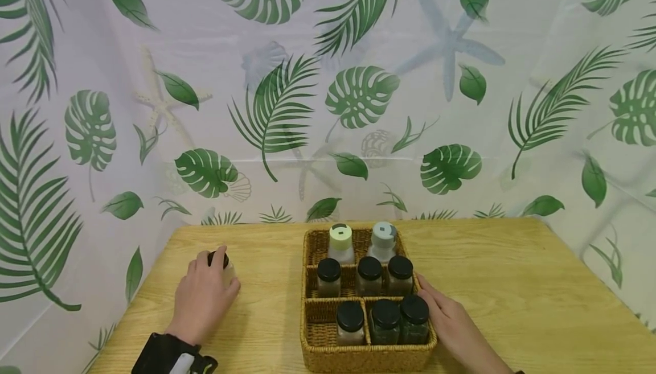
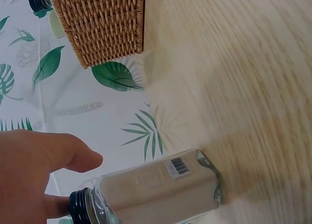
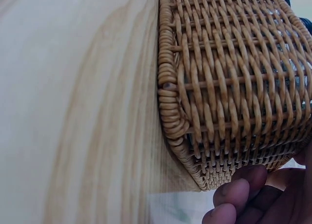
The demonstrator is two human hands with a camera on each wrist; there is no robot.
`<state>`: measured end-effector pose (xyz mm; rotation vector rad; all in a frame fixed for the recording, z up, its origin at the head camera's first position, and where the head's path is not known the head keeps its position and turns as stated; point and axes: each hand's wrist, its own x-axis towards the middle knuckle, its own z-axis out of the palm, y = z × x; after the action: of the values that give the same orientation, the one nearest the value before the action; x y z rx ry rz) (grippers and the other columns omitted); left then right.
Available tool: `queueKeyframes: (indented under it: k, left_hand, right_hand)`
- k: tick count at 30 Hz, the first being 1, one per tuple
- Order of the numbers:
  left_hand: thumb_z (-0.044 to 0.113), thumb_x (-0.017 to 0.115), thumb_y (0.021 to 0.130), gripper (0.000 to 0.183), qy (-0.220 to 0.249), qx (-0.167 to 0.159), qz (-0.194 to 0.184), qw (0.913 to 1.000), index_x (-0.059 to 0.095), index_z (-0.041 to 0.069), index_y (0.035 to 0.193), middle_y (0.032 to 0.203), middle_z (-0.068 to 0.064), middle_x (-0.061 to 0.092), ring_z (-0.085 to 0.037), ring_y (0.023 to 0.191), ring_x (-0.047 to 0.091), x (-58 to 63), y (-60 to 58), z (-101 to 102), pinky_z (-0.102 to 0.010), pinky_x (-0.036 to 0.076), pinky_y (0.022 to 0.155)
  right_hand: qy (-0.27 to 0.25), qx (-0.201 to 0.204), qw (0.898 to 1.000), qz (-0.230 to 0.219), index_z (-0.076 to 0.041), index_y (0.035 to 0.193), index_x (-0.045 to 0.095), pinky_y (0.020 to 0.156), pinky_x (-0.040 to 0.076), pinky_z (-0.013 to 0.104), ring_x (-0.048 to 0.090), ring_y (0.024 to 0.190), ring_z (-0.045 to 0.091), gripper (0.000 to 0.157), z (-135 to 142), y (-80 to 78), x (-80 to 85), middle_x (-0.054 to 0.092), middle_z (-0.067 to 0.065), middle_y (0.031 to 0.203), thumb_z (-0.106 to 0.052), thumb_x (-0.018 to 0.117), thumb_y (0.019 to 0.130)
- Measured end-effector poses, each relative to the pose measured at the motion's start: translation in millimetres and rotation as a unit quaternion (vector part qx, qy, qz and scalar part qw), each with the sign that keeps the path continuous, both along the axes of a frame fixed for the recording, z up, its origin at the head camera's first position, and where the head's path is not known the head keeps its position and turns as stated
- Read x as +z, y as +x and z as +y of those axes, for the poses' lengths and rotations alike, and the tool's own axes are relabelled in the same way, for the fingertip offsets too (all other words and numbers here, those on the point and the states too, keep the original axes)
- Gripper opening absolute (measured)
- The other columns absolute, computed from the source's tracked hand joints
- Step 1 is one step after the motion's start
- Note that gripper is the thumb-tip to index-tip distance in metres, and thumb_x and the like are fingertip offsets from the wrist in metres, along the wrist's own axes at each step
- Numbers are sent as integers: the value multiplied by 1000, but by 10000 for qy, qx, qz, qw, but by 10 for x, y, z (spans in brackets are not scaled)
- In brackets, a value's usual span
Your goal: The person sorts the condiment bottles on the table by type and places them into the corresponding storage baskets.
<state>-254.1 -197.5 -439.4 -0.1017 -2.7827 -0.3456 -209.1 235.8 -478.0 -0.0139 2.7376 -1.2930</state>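
My left hand [image 1: 202,297] is at the left of the table, its fingers over the black lid of a clear glass spice jar [image 2: 161,185]. The jar stands upright on the wood, with pale contents and a small barcode label. In the left wrist view the thumb [image 2: 73,153] is spread away from the glass, while a finger meets the lid. My right hand [image 1: 453,323] rests against the right side of a woven basket [image 1: 369,360]. Its fingertips [image 3: 234,192] are loosely bent beside the wicker wall; the contact is partly hidden.
Two shaker bottles, one with a yellow-green lid [image 1: 340,237], one grey-blue [image 1: 384,234], stand in the basket's rear section. Black-lidded jars [image 1: 369,271] fill parts of the middle and front compartments. A leaf-print cloth [image 1: 359,180] hangs behind the wooden table [image 1: 492,271].
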Motion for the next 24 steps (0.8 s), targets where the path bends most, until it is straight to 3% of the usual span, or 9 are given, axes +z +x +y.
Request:
queueKeyframes:
  k: [8,13,15,17,20,22,24]
  left_hand:
    - [16,62,94,48,85,-6,174,9998,54,-5,137,117,-33,57,-47,108,60,-37,-33,-10,-58,56,71]
    - [12,62,95,44,59,-42,495,9987,56,-5,135,114,-33,58,-46,104,62,-96,-33,-5,-57,56,67]
    - [11,62,95,42,27,-46,604,9982,57,-5,133,113,-32,59,-46,102,63,-112,-36,-1,-56,57,67]
    - [9,63,95,40,-3,-42,655,9978,58,-5,132,111,-31,60,-45,100,63,-118,-38,-1,-56,57,66]
    - [10,64,95,39,21,-17,640,9979,59,-3,131,110,-30,60,-44,99,64,-111,-33,-4,-56,57,66]
    - [11,64,95,39,75,-17,609,9981,59,-2,132,110,-29,60,-43,98,64,-98,-27,-6,-56,57,66]
    - [13,63,96,39,146,-35,602,9981,60,-1,132,110,-29,61,-43,97,64,-87,-21,-5,-56,57,66]
  right_hand:
    - [33,13,9999,96,-12,160,28,112,38,57,37,144,40,68,-7,8,16,30,16,161,-55,29,107]
    - [82,5,9999,141,-13,160,28,109,42,56,40,142,40,67,-2,11,20,33,17,160,-55,29,107]
    - [96,-51,9999,126,-15,160,29,104,47,53,50,133,44,67,-4,10,22,47,22,152,-56,30,107]
    - [120,-56,9998,129,-15,160,29,102,48,52,51,132,45,67,-6,12,24,48,23,150,-56,30,107]
    - [133,-39,9998,123,-15,160,29,105,45,54,49,134,44,66,-10,15,25,46,23,152,-55,29,107]
    - [148,11,9998,149,-14,160,28,109,41,56,40,142,41,66,-11,19,25,33,19,160,-54,28,108]
    - [148,8,9998,145,-14,160,28,110,40,57,39,142,40,66,-11,21,24,32,18,160,-54,28,108]
